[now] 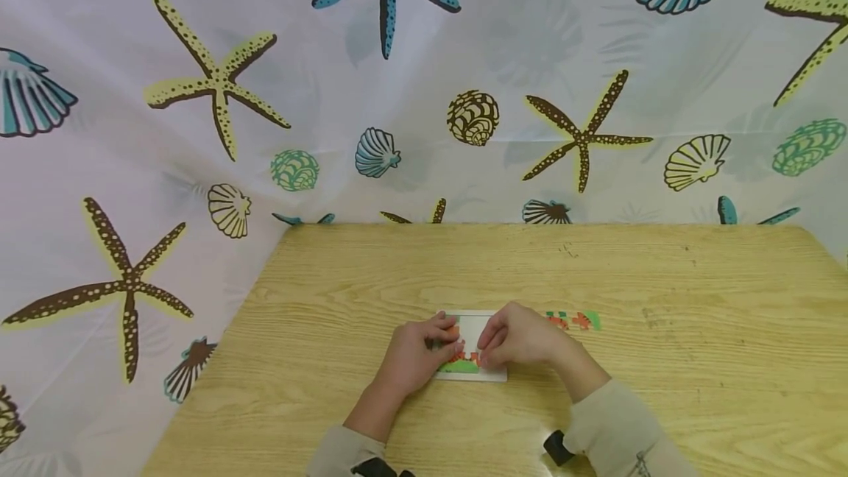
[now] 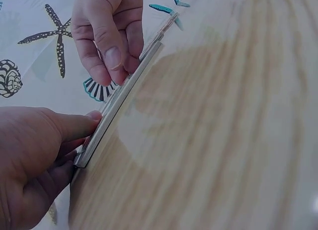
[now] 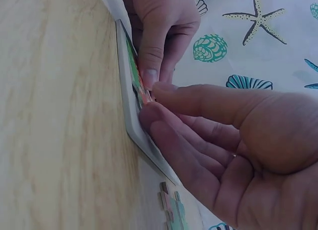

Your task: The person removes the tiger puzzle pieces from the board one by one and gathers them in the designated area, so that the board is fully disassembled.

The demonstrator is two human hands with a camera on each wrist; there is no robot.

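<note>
A shallow white puzzle tray lies on the table, with green and red jigsaw pieces fitted along its lower and left parts. My left hand rests over the left side of the tray, its thumb and fingers pressing on the pieces. At the tray's right side, my right hand pinches a small reddish puzzle piece between thumb and fingertips, low over the tray. Those fingers hide most of the piece. In the left wrist view, the tray appears edge-on.
Loose red and green puzzle pieces lie just right of the tray, beyond my right hand. The wood-grain table extends around the tray. A white cloth printed with starfish and shells hangs behind and at the left.
</note>
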